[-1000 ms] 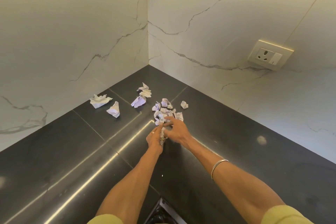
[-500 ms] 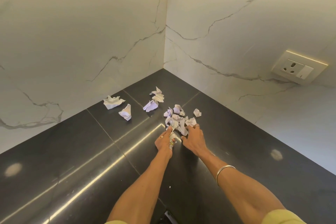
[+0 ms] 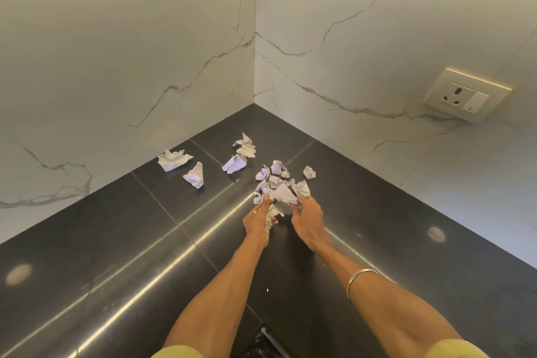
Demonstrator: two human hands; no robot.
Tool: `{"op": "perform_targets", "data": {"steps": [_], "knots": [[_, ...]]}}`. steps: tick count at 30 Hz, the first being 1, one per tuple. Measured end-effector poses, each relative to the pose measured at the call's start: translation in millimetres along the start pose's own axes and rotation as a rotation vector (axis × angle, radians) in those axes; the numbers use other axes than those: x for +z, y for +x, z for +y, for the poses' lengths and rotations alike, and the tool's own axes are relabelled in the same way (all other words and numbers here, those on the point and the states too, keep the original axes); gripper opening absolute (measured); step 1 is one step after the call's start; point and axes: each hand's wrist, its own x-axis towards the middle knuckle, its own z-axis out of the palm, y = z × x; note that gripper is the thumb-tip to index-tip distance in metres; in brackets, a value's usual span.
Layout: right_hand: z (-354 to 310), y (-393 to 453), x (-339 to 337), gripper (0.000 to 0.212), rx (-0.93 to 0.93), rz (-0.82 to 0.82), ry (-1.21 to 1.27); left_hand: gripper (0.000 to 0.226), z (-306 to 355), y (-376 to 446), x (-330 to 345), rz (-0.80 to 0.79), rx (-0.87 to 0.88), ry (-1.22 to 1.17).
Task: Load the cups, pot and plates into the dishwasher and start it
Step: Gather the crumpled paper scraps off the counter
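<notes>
Left hand [image 3: 257, 219] gripping wad of paper scraps [image 3: 270, 216], right hand [image 3: 308, 218] pinching scrap from pile [image 3: 280, 183] on bench [image 3: 87, 241]. I'd rake inward, not pick singly. Cups, pot, plates, dishwasher nowhere in view.

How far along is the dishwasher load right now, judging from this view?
Nothing of the load shows as done: no cups, pot, plates or dishwasher are in view. In hand: the left hand grips crumpled paper and the right hand pinches a scrap from the paper pile on the black counter. Left: loose scraps, then the whole load.
</notes>
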Motion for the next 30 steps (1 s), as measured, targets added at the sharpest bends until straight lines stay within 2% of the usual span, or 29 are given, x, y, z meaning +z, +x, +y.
{"op": "perform_targets", "data": {"steps": [4,8,10,15,22,24,26,30], "knots": [[-15.0,-11.7,2.8,0.011,-0.208,-0.027,0.01,0.038,-0.6,1.4,-0.5,0.033,0.004,0.0],[-26.3,-19.9,4.2,0.043,-0.34,-0.086,-0.041,0.061,4.7,-1.6,-4.0,-0.026,-0.052,-0.085],[-30.3,-22.0,3.7,0.046,-0.382,-0.14,-0.129,0.065,9.2,-5.3,-4.3,-0.05,-0.077,-0.159],[-33.4,-19.0,4.4,0.032,-0.389,-0.222,-0.226,0.063,13.3,-12.5,-4.6,-0.131,-0.085,-0.266],[-29.0,-13.5,-0.5,0.042,-0.417,-0.323,-0.22,0.056,11.6,-16.3,-3.6,-0.263,-0.077,-0.219],[-29.4,-12.0,0.1,0.037,-0.389,-0.329,-0.19,0.052,12.6,-15.4,-3.6,-0.286,-0.114,-0.197],[-28.0,-6.9,2.3,0.03,-0.387,-0.3,-0.165,0.05,13.5,-15.4,-3.2,-0.286,-0.134,-0.166],[-19.1,1.2,4.3,0.031,-0.343,-0.238,-0.158,0.066,8.6,-12.2,-0.6,-0.196,-0.125,-0.055]]}}
